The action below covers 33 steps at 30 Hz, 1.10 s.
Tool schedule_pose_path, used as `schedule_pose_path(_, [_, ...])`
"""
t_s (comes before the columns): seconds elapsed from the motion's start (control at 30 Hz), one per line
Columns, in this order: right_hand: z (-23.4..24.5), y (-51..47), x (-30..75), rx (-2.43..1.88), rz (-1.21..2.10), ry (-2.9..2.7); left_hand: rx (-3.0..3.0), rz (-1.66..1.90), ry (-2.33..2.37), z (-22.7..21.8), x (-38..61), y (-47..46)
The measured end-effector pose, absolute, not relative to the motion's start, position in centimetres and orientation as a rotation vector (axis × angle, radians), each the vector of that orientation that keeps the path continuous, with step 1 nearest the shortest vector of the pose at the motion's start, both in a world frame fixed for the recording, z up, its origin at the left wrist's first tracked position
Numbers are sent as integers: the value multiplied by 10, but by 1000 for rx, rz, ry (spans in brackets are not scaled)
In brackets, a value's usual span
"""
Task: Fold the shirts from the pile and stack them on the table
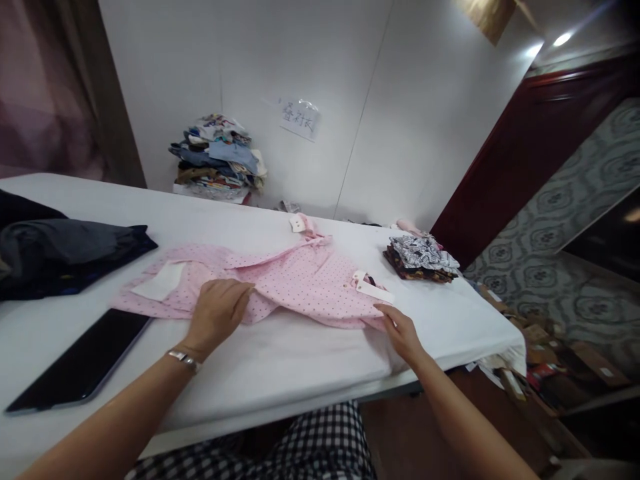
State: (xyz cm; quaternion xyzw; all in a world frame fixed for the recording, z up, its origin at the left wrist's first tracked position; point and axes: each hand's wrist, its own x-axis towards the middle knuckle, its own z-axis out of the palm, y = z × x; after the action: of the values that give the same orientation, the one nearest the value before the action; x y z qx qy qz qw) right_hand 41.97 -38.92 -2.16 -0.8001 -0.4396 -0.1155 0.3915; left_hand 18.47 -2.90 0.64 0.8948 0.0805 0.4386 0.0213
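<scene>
A pink dotted shirt (310,280) with a white collar and white cuffs lies spread sideways on the white-covered table (295,367). Its collar (373,288) points right, and one cuff (299,224) rests at the far side. Near the other white cuff (163,281), my left hand (220,310) is closed on the shirt's near edge, fingertips pressed to the cloth. At the collar end, my right hand (401,331) pinches the shirt's edge between thumb and fingers. Fabric between the two hands is slightly wrinkled.
A black tablet-like slab (83,360) lies at the near left, below dark folded clothes (70,257). Folded patterned garments (423,257) are stacked at the right end. A tall pile of clothes (220,157) stands against the white wall, beside a paper sign (300,120).
</scene>
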Motion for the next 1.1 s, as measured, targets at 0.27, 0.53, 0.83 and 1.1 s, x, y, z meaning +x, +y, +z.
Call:
schedule_pose_path(0.27, [-14, -394, 387, -1908, -141, -843, 2601, 1396, 24, 37, 157, -54])
schedule_pose_path(0.53, [-21, -402, 388, -2194, 15, -1484, 2702, 1190, 179, 30, 124, -49])
schedule_pose_path(0.83, [-19, -399, 418, -2119, -63, -1266, 2979, 972, 132, 52, 138, -39])
schedule_pose_path(1.1, [23, -356, 429, -1853, 228, -632, 3035, 1161, 189, 171, 275, -2])
